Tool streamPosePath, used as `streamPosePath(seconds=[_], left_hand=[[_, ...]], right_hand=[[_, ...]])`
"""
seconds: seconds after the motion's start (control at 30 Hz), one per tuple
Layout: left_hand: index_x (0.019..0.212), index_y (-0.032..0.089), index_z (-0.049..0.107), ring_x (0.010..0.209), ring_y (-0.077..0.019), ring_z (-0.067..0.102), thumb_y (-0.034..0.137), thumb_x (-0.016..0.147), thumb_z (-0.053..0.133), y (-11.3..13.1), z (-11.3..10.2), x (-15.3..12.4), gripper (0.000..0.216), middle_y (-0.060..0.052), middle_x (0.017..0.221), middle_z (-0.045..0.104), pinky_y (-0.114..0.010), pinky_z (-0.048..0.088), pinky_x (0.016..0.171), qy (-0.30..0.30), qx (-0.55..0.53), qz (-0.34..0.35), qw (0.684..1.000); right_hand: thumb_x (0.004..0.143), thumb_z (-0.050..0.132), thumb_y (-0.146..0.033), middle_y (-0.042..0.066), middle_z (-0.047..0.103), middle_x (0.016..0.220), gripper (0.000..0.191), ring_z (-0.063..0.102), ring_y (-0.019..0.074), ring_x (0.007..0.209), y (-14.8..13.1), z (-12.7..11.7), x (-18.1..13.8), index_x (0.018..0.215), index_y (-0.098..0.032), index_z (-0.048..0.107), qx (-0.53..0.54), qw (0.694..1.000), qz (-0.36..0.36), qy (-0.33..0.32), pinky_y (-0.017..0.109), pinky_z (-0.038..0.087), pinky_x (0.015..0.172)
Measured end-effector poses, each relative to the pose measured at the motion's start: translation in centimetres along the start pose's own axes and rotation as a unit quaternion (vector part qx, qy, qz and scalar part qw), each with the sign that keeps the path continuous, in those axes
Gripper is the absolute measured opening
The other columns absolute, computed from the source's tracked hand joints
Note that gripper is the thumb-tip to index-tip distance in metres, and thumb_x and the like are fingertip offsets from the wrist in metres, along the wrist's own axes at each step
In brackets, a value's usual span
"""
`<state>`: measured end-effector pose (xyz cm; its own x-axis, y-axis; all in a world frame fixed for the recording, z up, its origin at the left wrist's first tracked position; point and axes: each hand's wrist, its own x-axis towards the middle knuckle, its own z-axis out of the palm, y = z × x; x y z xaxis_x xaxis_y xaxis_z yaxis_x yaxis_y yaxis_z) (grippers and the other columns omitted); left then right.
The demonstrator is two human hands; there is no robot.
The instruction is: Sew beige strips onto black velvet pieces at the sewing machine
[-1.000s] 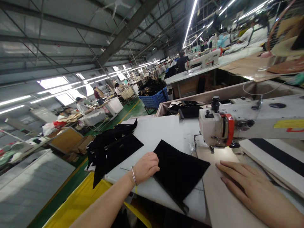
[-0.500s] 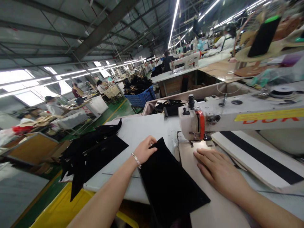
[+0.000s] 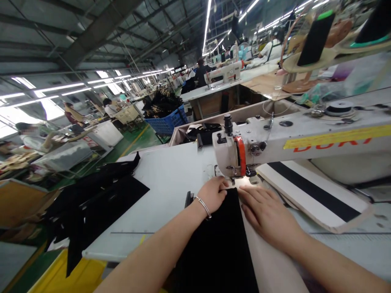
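My left hand (image 3: 214, 194), a bracelet on its wrist, pinches the far edge of a black fabric panel (image 3: 220, 244) just in front of the sewing machine's (image 3: 229, 152) needle area. The panel lies over a pale fabric strip (image 3: 269, 264), its right edge running along it. On that strip my right hand (image 3: 265, 209) rests flat, fingers stretched toward the presser foot (image 3: 233, 181). A small lamp lights the spot under the machine head. The near end of the black panel runs out of view at the bottom.
Black fabric pieces (image 3: 100, 203) lie piled on the table's left side, above a yellow bin (image 3: 67, 274). Right of the needle sits a white panel with a black stripe (image 3: 317, 195). Beyond are a blue crate (image 3: 166, 122), thread cones (image 3: 316, 38) and people at other machines.
My left hand has carried the black panel right and forward, onto the pale strip beside the presser foot. My right hand stays flat on the strip. The view has shifted right.
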<state>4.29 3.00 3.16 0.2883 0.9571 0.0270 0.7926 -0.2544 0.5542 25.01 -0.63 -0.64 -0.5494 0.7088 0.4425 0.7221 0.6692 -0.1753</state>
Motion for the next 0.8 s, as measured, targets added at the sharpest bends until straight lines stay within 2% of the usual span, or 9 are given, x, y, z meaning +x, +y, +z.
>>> streamPosePath(seconds=[0.1, 0.37, 0.63, 0.8], left_hand=[[0.081, 0.018, 0.063, 0.084, -0.0193, 0.059, 0.019, 0.081, 0.062, 0.2, 1.0, 0.5, 0.002, -0.003, 0.083, 0.063, -0.031, 0.047, 0.078, 0.025, 0.029, 0.005, 0.999], [0.079, 0.018, 0.064, 0.078, -0.0193, 0.060, 0.022, 0.085, 0.056, -0.1, 1.8, 1.7, 0.010, -0.005, 0.086, 0.065, -0.031, 0.047, 0.073, 0.066, 0.067, -0.029, 0.995], [0.081, 0.018, 0.063, 0.079, -0.0176, 0.060, 0.020, 0.085, 0.054, -0.2, 2.0, 1.8, 0.010, -0.004, 0.086, 0.065, -0.027, 0.047, 0.072, 0.080, 0.075, -0.034, 0.993], [0.080, 0.018, 0.061, 0.079, -0.0171, 0.060, 0.020, 0.085, 0.055, -0.1, 2.0, 1.4, 0.008, -0.004, 0.086, 0.064, -0.027, 0.047, 0.073, 0.089, 0.081, -0.030, 0.992]], right_hand=[[0.094, 0.043, -0.028, 0.008, 0.056, 0.130, 0.042, 0.050, 0.0236, 0.118, 0.0, 0.0, 0.0, 0.134, -0.019, 0.048, 0.005, 1.000, 0.007, -0.007, 0.044, 0.036, 0.101], [0.096, 0.042, -0.044, 0.009, 0.054, 0.130, 0.049, 0.047, 0.0258, 0.117, 0.0, -0.2, 0.2, 0.138, -0.019, 0.045, 0.006, 0.999, 0.022, -0.044, 0.045, 0.035, 0.099], [0.096, 0.042, -0.045, 0.008, 0.054, 0.129, 0.053, 0.047, 0.0272, 0.115, -0.1, 0.0, 0.3, 0.143, -0.021, 0.038, -0.006, 0.998, 0.027, -0.056, 0.047, 0.036, 0.096], [0.096, 0.043, -0.046, 0.007, 0.052, 0.132, 0.051, 0.045, 0.0260, 0.119, 0.0, 0.1, 0.2, 0.140, -0.021, 0.042, 0.004, 0.998, 0.025, -0.052, 0.045, 0.035, 0.098]])
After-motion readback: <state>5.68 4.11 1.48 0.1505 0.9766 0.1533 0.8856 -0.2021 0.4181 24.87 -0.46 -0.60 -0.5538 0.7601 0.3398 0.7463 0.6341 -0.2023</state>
